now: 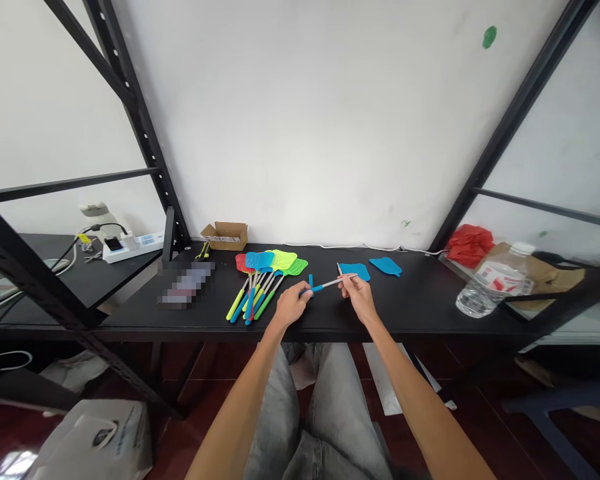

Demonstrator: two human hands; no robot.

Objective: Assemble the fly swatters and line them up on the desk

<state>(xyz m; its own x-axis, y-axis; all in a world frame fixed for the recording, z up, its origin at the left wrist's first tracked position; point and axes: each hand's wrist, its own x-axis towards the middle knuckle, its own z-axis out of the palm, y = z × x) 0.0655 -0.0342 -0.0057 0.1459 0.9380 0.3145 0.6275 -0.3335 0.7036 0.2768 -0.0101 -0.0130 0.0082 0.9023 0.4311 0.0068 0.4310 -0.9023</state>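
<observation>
Before me, a fly swatter handle (318, 288) with a blue grip and a thin metal rod lies across both hands. My left hand (292, 304) is closed around the blue grip. With its fingertips, my right hand (361, 297) pinches the rod near its other end. Just beyond the left fingers is another blue grip (311, 279), partly hidden. One blue swatter head (356, 271) lies behind the right hand, beside a second metal rod (339, 269). Further right rests a second blue head (386, 267). Left of my hands, several whole fly swatters (266, 275) are fanned in a pile.
A small open cardboard box (225, 235) and a yellow-black tool (203, 251) stand at the table's back left. Nearby is a blurred-out flat object (187, 285). To the right are a large clear bottle (495, 283) and a red bag (469, 247). Black shelf posts flank the table.
</observation>
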